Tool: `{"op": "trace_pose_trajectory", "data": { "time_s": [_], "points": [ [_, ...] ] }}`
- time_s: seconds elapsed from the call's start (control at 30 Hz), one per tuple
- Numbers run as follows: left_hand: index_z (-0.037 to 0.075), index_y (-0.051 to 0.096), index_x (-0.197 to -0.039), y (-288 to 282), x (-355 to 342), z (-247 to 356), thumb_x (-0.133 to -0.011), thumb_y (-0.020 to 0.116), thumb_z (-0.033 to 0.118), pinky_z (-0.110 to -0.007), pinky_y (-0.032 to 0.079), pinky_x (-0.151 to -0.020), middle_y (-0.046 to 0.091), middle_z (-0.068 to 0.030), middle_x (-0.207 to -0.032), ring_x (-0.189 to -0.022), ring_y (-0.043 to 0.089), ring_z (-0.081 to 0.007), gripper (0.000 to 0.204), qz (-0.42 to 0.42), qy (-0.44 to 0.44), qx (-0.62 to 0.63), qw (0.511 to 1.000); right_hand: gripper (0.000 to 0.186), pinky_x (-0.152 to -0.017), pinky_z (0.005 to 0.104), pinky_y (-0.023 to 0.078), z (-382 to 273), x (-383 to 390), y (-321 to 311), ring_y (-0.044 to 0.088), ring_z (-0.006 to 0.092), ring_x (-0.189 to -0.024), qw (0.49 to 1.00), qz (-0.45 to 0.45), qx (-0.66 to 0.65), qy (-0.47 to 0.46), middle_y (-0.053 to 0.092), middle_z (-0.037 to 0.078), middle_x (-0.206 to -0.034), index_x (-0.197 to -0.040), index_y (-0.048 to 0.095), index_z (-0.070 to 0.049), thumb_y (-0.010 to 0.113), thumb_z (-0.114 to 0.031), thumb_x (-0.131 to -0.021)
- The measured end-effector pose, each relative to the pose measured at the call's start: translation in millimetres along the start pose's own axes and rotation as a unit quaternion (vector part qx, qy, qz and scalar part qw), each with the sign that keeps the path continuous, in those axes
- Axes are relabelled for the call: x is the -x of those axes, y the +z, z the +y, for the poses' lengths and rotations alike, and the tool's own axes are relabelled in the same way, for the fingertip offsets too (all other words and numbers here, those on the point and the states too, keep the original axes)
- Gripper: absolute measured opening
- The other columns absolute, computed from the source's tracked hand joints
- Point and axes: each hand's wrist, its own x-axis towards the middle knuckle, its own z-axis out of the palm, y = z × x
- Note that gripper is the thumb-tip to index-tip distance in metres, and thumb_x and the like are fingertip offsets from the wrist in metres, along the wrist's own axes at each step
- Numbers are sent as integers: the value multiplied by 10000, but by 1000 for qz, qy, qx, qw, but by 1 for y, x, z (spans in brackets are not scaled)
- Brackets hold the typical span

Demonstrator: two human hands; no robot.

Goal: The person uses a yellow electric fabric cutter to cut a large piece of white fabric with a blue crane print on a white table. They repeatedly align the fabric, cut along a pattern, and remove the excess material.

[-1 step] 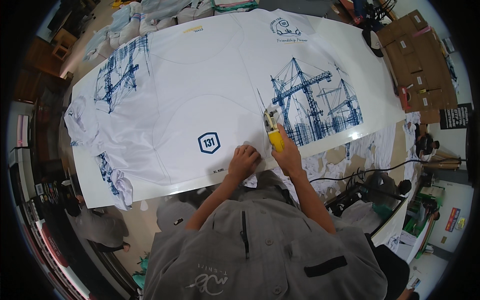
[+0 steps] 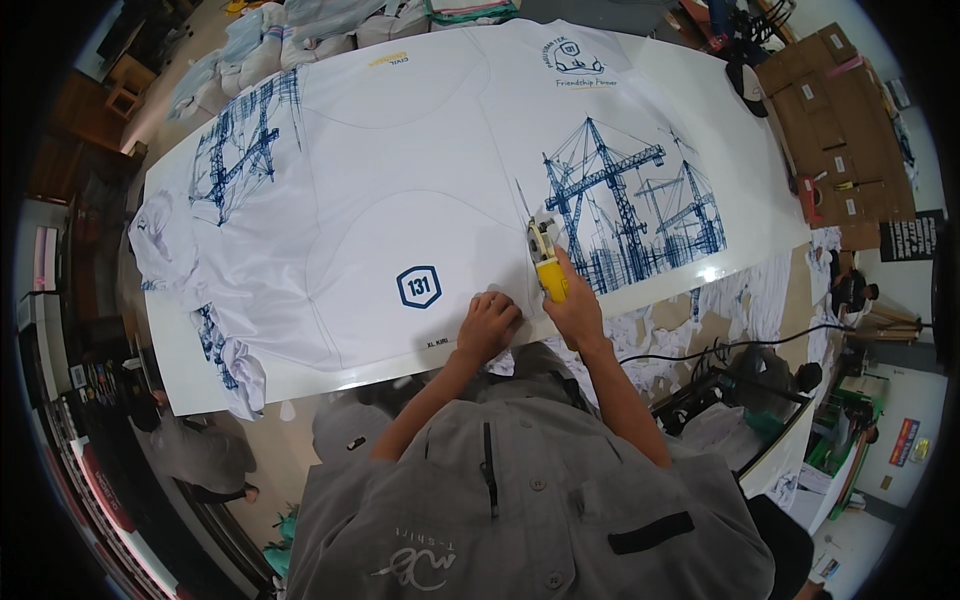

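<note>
My right hand (image 2: 570, 310) grips a yellow and silver powered fabric cutter (image 2: 547, 260), whose head sits on white printed fabric (image 2: 390, 150) along a thin drawn line, left of a blue crane print (image 2: 630, 200). A slit shows above the cutter's head. My left hand (image 2: 492, 322) rests on the fabric near the table's front edge, left of the cutter, fingers slightly curved and holding nothing visible. A blue hexagon badge (image 2: 419, 287) lies left of that hand. At the left, the fabric is bunched and hangs over the edge.
The white table (image 2: 750, 220) spans the view. Sacks with cloth (image 2: 240, 60) stand behind it, cardboard (image 2: 830, 120) at right, white offcuts (image 2: 750, 305) below. A black cord (image 2: 700, 350) runs rightward. Other people are at lower left (image 2: 200, 450) and right (image 2: 765, 370).
</note>
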Motion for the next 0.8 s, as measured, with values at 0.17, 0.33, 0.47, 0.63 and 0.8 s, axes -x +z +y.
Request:
{"op": "trace_pose_trajectory", "data": {
  "time_s": [0.17,0.33,0.47,0.63,0.8],
  "points": [
    [141,694,-1036,1,2,-2,-898,747,222,-474,426,-1032,613,-55,-1163,-1203,547,-294,169,-9,-4,10,1000,951,-872,533,549,-10,-28,-1,669,468,-958,999,2,-12,-30,637,241,-1035,-1661,304,-349,703,-154,-820],
    [137,720,-1054,-12,-11,1,-891,767,270,-479,410,-1056,617,-61,-1191,-1251,522,-303,215,-81,-39,48,995,963,-906,497,546,-28,-74,-1,681,477,-1002,1000,-6,3,-13,672,277,-1135,-1661,314,-246,699,-72,-796],
    [134,754,-1116,-36,-25,2,-894,775,327,-488,407,-1074,634,-70,-1239,-1272,518,-310,295,-199,-84,92,972,991,-919,468,551,-61,-118,-8,697,467,-1038,999,-38,0,25,696,287,-1217,-1667,307,-230,702,-31,-780],
    [164,763,-1209,-44,-40,-8,-915,748,427,-522,437,-1065,676,-98,-1246,-1262,540,-358,395,-269,-100,133,949,1004,-917,509,556,-71,-176,-1,702,464,-1029,999,-28,-32,-17,705,297,-1141,-1670,275,-300,695,-72,-787],
    [155,748,-1246,-43,-50,-13,-925,740,439,-514,449,-1064,700,-78,-1203,-1260,548,-345,429,-310,-116,157,930,1033,-959,473,559,-90,-233,4,709,441,-1076,1000,-19,16,1,709,258,-1226,-1675,265,-313,718,-85,-774]
  ]
}}
